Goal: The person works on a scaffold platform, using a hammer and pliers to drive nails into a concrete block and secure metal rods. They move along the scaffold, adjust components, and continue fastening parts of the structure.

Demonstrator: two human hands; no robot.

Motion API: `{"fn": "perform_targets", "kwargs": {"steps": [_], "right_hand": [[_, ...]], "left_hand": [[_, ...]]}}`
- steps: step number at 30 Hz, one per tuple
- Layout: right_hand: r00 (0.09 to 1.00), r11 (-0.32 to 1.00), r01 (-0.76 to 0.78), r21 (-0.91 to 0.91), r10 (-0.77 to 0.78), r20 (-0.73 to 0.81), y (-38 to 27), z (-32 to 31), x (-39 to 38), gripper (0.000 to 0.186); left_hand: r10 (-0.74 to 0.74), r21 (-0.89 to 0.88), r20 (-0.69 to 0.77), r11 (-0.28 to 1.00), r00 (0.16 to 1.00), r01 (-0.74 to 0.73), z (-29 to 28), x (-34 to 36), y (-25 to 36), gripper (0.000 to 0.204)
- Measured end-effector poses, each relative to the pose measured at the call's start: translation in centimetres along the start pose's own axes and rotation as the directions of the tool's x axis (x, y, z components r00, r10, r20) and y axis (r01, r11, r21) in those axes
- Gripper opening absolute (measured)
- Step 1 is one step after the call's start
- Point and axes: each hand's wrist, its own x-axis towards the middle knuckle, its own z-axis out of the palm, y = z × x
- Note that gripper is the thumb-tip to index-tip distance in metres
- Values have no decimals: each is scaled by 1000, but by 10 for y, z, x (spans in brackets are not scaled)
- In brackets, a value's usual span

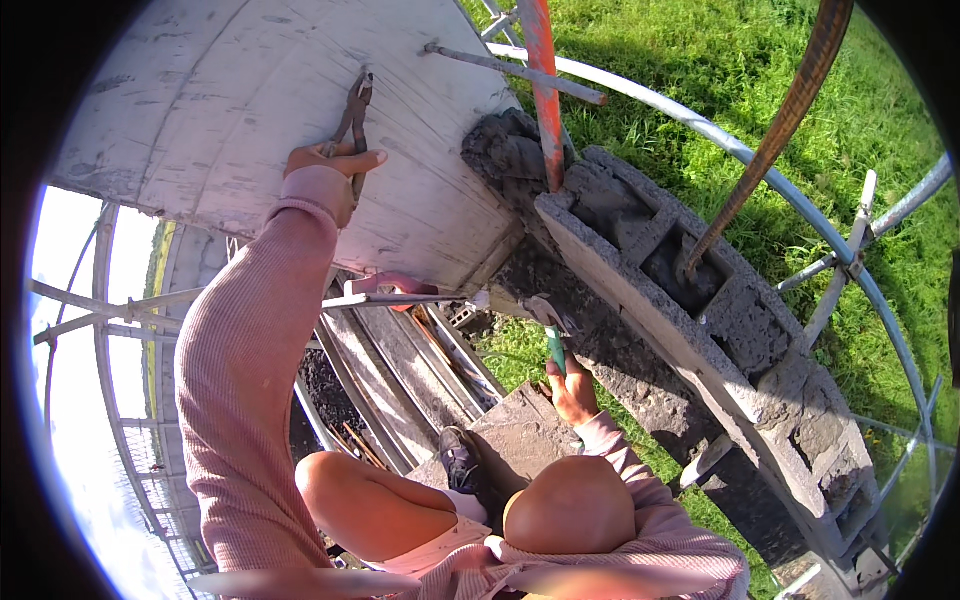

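Observation:
My left hand [330, 170] is closed around dark metal pliers [356, 120], whose jaws are against the pale, scuffed panel [230, 90] at upper left. My right hand [570, 392], lower and to the right, grips the green handle of a hammer [548, 318]; its metal head is beside the foot of the panel and a row of grey concrete blocks [650, 310]. A rust-brown bar [760, 150] stands in one block's hollow, and an orange-painted bar [545, 90] rises at their far end.
Scaffold tubes [840, 240] cross at right over grass [700, 50] below, and more stand at left against bright sky. A pink object [395, 282] lies by the panel's lower edge. Long planks [390, 370] and a concrete ledge [505, 435] are beneath me, near my bent knees and shoe.

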Motion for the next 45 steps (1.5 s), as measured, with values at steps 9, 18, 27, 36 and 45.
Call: {"fn": "perform_targets", "kwargs": {"steps": [9, 18, 27, 36, 45], "right_hand": [[999, 997, -37, -68, 37, -8, 4, -7, -6, 36], [995, 988, -96, -123, 99, 25, 23, -12, -11, 39], [993, 983, -113, -142, 116, 12, 15, -10, -17, 29], [994, 986, -107, -128, 109, 5, 12, -10, -18, 28], [990, 984, -134, -119, 138, 26, 24, -8, -20, 37]], "left_hand": [[17, 43, 155, 999, 988, -24, 1, 4, -3, 36], [-90, -75, 121, 992, 989, 99, 14, 0, -1, 30], [-276, -242, 73, 927, 958, 285, 28, -17, 12, 28], [-138, 176, 81, 977, 987, 122, 3, 13, 7, 32], [-272, -214, 46, 937, 961, 276, 44, -20, 15, 26]]}}
